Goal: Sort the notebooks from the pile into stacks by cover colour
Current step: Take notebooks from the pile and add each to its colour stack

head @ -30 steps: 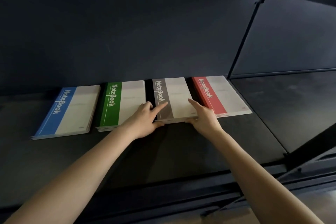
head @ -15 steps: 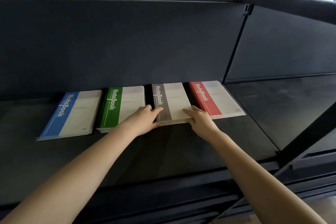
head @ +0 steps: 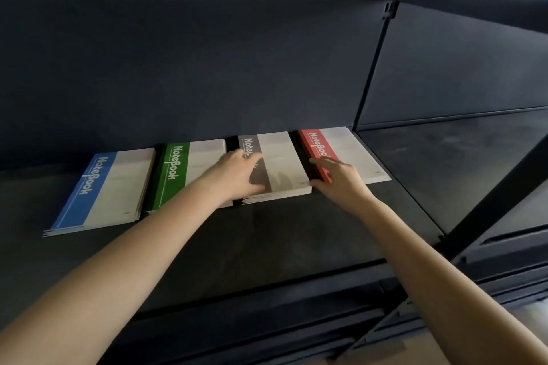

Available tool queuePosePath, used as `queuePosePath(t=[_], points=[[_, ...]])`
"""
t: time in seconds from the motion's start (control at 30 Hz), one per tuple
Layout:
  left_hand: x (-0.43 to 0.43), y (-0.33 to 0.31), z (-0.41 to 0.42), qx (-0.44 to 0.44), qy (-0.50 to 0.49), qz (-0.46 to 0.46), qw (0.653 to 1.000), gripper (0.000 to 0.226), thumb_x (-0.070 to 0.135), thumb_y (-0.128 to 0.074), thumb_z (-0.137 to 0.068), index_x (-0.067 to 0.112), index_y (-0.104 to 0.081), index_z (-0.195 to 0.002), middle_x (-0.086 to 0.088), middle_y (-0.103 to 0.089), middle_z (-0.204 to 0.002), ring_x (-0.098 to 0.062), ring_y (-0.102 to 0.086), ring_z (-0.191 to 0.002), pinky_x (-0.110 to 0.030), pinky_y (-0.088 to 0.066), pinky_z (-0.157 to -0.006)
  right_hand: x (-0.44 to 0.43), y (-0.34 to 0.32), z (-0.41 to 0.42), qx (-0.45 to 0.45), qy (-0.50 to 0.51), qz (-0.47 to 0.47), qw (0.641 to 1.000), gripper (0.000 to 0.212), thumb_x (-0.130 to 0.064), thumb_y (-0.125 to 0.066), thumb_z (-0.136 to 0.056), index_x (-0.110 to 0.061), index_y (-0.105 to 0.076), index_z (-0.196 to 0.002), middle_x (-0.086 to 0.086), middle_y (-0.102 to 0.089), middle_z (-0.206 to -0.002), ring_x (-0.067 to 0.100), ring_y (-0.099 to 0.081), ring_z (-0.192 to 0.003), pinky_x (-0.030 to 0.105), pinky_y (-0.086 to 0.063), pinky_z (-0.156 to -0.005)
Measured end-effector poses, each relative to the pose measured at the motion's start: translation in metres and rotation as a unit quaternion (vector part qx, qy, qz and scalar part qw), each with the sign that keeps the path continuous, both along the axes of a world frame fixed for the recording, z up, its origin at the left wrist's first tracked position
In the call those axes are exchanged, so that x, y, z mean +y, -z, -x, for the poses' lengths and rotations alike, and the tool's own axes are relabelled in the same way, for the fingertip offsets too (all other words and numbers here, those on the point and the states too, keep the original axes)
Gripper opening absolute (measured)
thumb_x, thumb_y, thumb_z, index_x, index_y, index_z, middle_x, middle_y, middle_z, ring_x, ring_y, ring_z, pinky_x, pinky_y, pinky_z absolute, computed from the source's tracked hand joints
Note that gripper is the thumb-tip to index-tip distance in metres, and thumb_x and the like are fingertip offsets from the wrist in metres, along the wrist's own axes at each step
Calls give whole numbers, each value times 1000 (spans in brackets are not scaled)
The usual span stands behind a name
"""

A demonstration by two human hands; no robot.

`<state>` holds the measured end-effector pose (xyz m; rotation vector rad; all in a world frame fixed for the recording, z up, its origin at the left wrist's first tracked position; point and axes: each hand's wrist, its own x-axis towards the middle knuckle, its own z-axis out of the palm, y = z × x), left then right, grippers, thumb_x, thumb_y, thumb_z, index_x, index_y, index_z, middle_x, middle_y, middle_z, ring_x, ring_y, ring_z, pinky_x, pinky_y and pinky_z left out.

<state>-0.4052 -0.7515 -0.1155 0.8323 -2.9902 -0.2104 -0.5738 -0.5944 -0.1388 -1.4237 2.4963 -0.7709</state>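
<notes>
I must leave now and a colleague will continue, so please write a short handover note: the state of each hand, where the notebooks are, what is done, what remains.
Left hand: open, rests on the brown stack, on its left part.
Right hand: open, fingertips touch the spine of the red stack.
Notebooks: on the dark shelf, left to right: blue stack, green stack, brown stack, red stack.
Done: four colour stacks stand; no unsorted pile is in view.
Left: probably only to square the brown stack's edges.
</notes>
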Motion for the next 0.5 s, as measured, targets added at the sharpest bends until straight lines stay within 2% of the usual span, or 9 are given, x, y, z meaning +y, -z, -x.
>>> queuePosePath(t=[0.13,0.33,0.43,0.5], points=[[22,-6,33,30,53,-16,998,72,44,-60,-89,26,-24,-149,-6,-36,-148,-24,-41,-131,-36,-40,-102,19,1,25,-5,40,13,999,55,-24,-70,-86,-17,-51,-137,5,-46,-145,24,-44,-130,27,-30,-106],[51,15,93,3,118,-40,992,72,44,-59,-91,23,-22,-149,-8,-43,-145,-26,-44,-130,-40,-40,-106,46,15,62,-18,116,-28,993,66,-32,-73,-82,-21,-45,-141,10,-35,-150,30,-39,-135,40,-36,-109],[57,26,109,-29,127,-21,991,73,46,-58,-91,22,-22,-149,-9,-43,-145,-28,-44,-130,-42,-39,-107,58,19,81,-32,157,-41,986,74,-35,-74,-81,-19,-39,-144,14,-42,-140,35,-39,-131,43,-40,-103],[58,33,116,-20,126,-11,992,70,45,-57,-92,21,-23,-149,-9,-43,-145,-28,-46,-129,-41,-40,-106,64,22,90,-43,166,-48,984,72,-33,-73,-82,-17,-39,-143,11,-51,-133,31,-45,-125,38,-42,-97]])
